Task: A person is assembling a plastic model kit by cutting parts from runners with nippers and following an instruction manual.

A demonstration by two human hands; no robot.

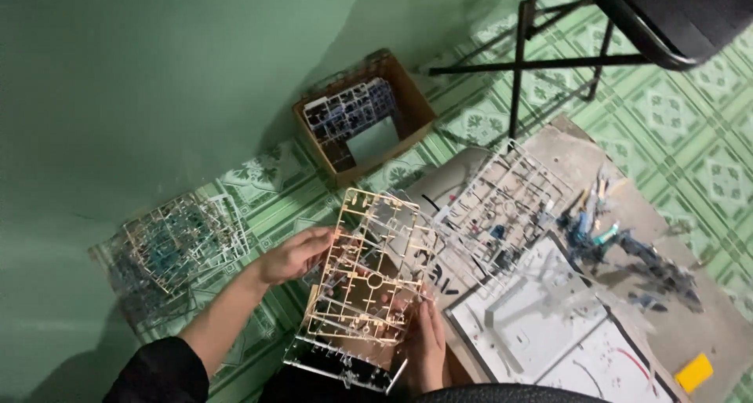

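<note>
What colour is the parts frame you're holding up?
Cream-beige, the parts frame between both hands, seen in the head view.

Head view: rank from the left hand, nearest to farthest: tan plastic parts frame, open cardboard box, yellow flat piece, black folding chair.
1. Tan plastic parts frame: held at its left edge by the left hand.
2. Open cardboard box: above the hand, by the green wall.
3. Black folding chair: top right corner.
4. Yellow flat piece: bottom right, on the board.
The last two are nearly level.

Tan model-parts frame (375, 266) tilted, held above floor; clear frame (345, 365) beneath
</note>
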